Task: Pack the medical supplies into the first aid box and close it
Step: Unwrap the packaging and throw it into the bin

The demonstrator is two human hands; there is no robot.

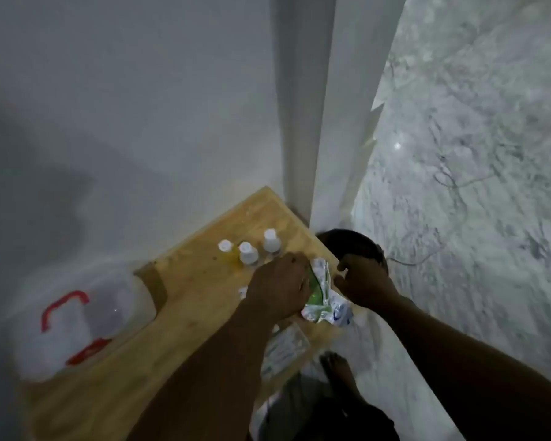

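**Gathering the packets at the right edge of the surface**

Lower left of the frame: the box (pixel 77 326), clear plastic with red handle and clasp, rests on the wooden surface (pixel 185 300); blur hides whether its lid is open. It stands well apart from both hands, with bare wood between.

Centre: three white-capped bottles (pixel 248 249) stand upright in a short row, just beyond the knuckles of the left hand. Two appear to hold yellow liquid; none is packed yet.

Centre right: the left hand (pixel 280 288) lies palm down, its fingers curled over the near side of a crumpled green-and-white packet (pixel 318 294) and seemingly pressing or gripping it; the fingertips themselves are hidden. The right hand (pixel 363 281) is clenched at the packet's far side, though whether it pinches the wrapper or only rests beside it cannot be told. Below the packet, flatter white packets (pixel 283 345) lie near the surface's edge. A dark bin (pixel 350 246) sits on the floor past that edge.

Judged step: collecting the soft packets for transfer. It would go best by squaring the loose wrappers into one stack, gripping from both sides so none slips over the nearby edge, then carrying the stack left and clear of the bottles, which a trailing wrist could topple.
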